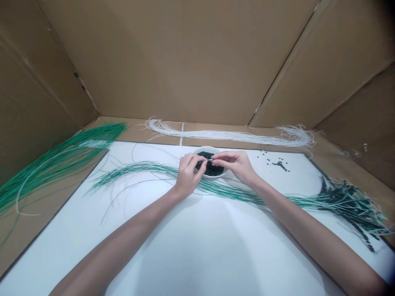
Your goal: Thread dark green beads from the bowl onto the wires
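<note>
My left hand [187, 174] and my right hand [235, 164] meet over a small white bowl [222, 174] of dark green beads [212, 169]. Both hands are pinched, fingertips nearly touching. A thin pale wire runs between the fingertips; whether a bead is on it is too small to tell. Under my wrists a bundle of green wires [138, 169] lies across the white sheet [197, 246], running to the right, where its ends carry dark beads [348, 201].
A sheaf of white wires [234, 135] lies at the back along the cardboard wall. More green wires [52, 162] sweep down the left side. Loose dark beads [279, 163] are scattered right of the bowl. Cardboard walls enclose the work area.
</note>
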Action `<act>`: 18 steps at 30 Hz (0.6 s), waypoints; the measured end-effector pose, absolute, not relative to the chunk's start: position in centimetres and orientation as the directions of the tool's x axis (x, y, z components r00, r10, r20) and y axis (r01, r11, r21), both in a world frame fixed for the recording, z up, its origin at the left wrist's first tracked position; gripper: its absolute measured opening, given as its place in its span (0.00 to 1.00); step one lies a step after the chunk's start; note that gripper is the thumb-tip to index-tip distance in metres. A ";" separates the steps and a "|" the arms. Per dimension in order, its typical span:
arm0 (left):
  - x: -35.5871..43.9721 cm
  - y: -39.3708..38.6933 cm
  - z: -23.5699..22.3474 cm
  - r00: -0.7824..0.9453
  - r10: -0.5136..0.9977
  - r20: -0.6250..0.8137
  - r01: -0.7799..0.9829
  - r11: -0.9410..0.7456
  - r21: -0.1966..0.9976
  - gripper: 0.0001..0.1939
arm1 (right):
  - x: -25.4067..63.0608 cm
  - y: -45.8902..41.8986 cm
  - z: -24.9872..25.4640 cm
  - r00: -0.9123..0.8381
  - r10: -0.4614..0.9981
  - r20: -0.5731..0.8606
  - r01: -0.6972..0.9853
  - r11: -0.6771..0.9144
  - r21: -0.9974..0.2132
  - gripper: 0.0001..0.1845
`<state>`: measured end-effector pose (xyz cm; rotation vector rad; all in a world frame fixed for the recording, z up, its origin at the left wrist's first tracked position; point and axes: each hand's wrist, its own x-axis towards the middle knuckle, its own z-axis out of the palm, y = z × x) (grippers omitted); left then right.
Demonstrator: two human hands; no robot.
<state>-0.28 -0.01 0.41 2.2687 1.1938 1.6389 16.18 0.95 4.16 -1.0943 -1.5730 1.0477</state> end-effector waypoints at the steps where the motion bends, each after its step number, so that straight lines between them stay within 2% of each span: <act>1: -0.3 0.0 0.4 0.116 0.634 0.764 0.530 -0.691 0.492 0.04 | 16.2 0.9 4.2 -0.179 0.961 0.209 0.175 0.240 -0.955 0.11; 18: -0.3 0.1 0.3 0.128 0.632 0.764 0.524 -0.697 0.489 0.04 | 16.1 0.8 4.2 -0.202 0.933 0.297 0.183 0.334 -0.925 0.10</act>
